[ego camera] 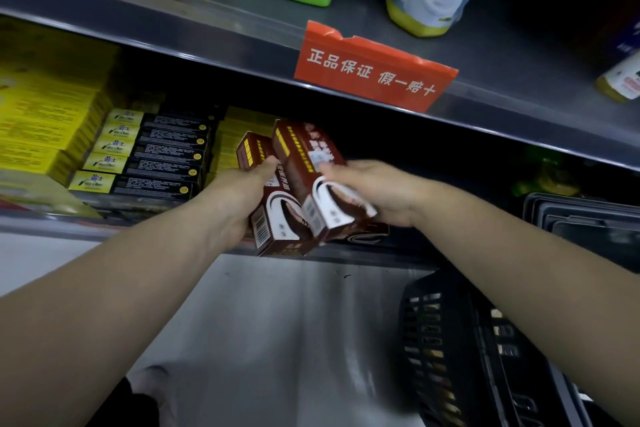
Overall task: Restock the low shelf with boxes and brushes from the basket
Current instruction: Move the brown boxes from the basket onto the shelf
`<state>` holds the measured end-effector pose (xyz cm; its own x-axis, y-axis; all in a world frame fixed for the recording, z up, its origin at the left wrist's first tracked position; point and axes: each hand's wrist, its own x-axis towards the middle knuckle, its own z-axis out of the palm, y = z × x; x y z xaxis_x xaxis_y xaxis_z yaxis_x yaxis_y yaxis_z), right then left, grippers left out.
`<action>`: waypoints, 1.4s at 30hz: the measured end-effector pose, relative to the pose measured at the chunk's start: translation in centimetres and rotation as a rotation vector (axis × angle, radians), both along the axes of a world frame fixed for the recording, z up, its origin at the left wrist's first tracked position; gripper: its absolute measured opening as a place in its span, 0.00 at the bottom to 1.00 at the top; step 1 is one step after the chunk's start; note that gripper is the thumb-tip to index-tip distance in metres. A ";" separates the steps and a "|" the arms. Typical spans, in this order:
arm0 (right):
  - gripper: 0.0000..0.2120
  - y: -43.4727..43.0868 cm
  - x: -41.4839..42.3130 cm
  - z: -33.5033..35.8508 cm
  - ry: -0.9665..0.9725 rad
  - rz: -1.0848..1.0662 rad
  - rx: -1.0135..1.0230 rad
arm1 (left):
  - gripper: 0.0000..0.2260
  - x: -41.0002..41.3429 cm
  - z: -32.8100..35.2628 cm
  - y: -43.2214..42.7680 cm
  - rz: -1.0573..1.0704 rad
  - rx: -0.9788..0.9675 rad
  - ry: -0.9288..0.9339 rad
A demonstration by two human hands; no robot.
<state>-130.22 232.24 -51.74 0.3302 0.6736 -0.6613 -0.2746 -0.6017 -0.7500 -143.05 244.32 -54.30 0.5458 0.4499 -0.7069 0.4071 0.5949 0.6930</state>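
Fingers of both hands clamped two brown boxes [304, 184] at the low shelf [173, 224] lip; a loose squeeze might drop one.

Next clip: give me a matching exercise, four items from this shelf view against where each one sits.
Items:
1. brown boxes
2. orange sign
3. black basket
4. black-and-yellow boxes

Places:
A. stacked on the low shelf, left
B. on the floor, lower right
C. held between the left hand and right hand
D. clipped to the upper shelf edge

Pairs: 1-C, 2-D, 3-B, 4-A
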 end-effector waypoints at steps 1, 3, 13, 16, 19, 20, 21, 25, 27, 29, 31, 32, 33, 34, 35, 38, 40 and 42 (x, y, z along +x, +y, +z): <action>0.10 -0.1 0.9 0.1 -0.107 -0.034 -0.023 | 0.12 -0.1 -0.1 0.1 0.017 0.018 0.023; 0.14 -0.5 3.2 -0.1 -0.534 0.065 -0.186 | 0.09 -0.2 -0.3 0.3 0.032 0.056 0.058; 0.25 -1.3 7.6 -6.8 -0.917 0.697 -0.610 | 0.07 -0.4 -0.6 0.9 0.065 0.051 0.052; 0.26 -0.7 6.9 -7.7 -0.814 0.719 -0.547 | 0.06 -0.2 -0.7 1.0 0.086 0.061 0.045; 0.40 -1.1 7.3 -7.5 -0.766 0.724 -0.569 | 0.04 0.0 -0.9 1.0 0.089 0.050 0.020; 0.45 -1.4 7.3 -7.4 -0.782 0.771 -0.611 | 0.04 0.0 -0.9 0.9 0.090 0.045 0.016; 0.49 -1.8 7.2 -7.4 -0.804 0.820 -0.647 | 0.05 0.1 -0.9 0.9 0.094 0.042 0.015; 0.50 -2.5 6.6 -7.7 -0.797 0.852 -0.626 | 0.05 0.4 -0.6 0.5 0.119 0.020 0.017; 0.45 -2.0 6.5 -7.0 -0.760 0.759 -0.576 | 0.04 0.4 -0.4 0.4 0.126 -0.004 0.007; 0.33 -0.9 6.1 -5.5 -0.679 0.507 -0.399 | 0.04 0.4 -0.1 0.3 0.123 -0.038 -0.017; 0.21 0.2 4.9 -3.9 -0.431 0.286 -0.163 | 0.08 0.5 0.0 0.1 0.123 -0.076 -0.066; 0.19 0.6 4.1 -3.2 -0.254 0.232 -0.068 | 0.09 0.5 0.1 0.0 0.120 -0.095 -0.101; 0.19 0.8 3.4 -2.8 -0.107 0.204 -0.002 | 0.10 0.7 0.3 -0.2 0.110 -0.115 -0.142; 0.19 0.9 2.9 -2.7 -0.018 0.196 0.031 | 0.11 0.8 0.4 -0.3 0.095 -0.130 -0.182; 0.18 0.9 2.5 -2.7 0.033 0.195 0.049 | 0.11 0.9 0.5 -0.5 0.074 -0.133 -0.215; 0.21 0.7 3.0 -2.6 -0.032 0.118 0.073 | 0.07 1.0 0.4 -0.7 -0.040 -0.002 -0.230; 0.21 0.3 4.5 -2.3 -0.242 0.011 0.029 | 0.07 1.0 0.1 -0.8 -0.159 0.164 -0.151; 0.20 -0.2 6.3 -2.3 -0.584 -0.014 -0.046 | 0.10 1.1 -0.2 -0.8 -0.231 0.300 -0.081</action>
